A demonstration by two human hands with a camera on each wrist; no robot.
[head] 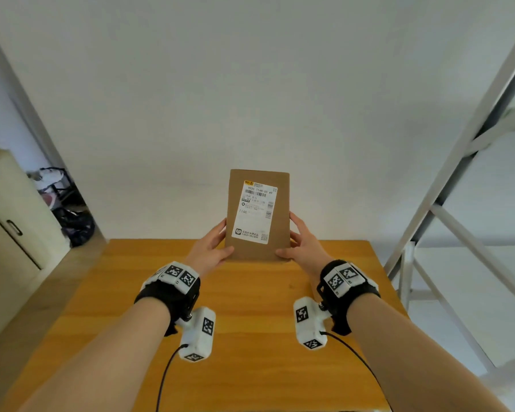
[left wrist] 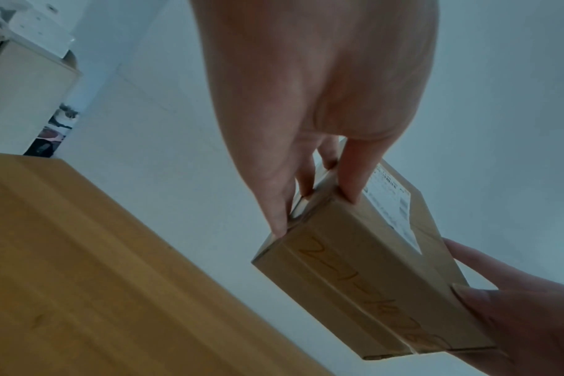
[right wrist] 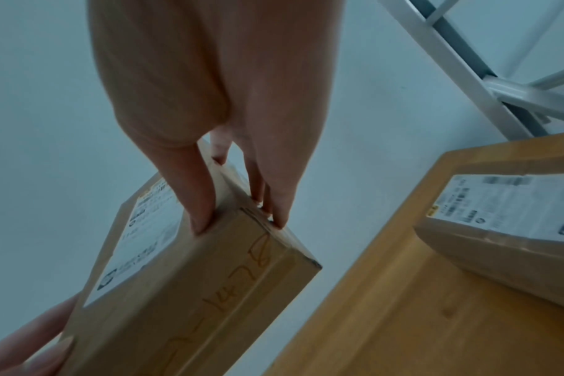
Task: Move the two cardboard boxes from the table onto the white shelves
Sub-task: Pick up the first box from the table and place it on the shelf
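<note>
1. Nearest the head camera: two bare forearms with black wrist straps [head: 167, 295] carrying white marker-covered camera units, cables trailing down.
2. Left hand [head: 210, 249] and right hand [head: 302, 243] clamped on opposite long sides of a flat cardboard box [head: 257, 215], thumbs on the labelled face, fingers curled round behind.
3. Box held upright, clear above the far edge of the wooden table [head: 250, 307], white shipping label [head: 254, 211] facing the camera.
4. Orange handwriting along the narrow side of the box, seen from both wrists.
5. Second cardboard box [right wrist: 506, 229] lying flat on the table, at the right.
6. White shelves [head: 458, 179] standing just right of the table, against the white wall.
7. Beige cabinet [head: 9, 221] and dark clutter at far left.
</note>
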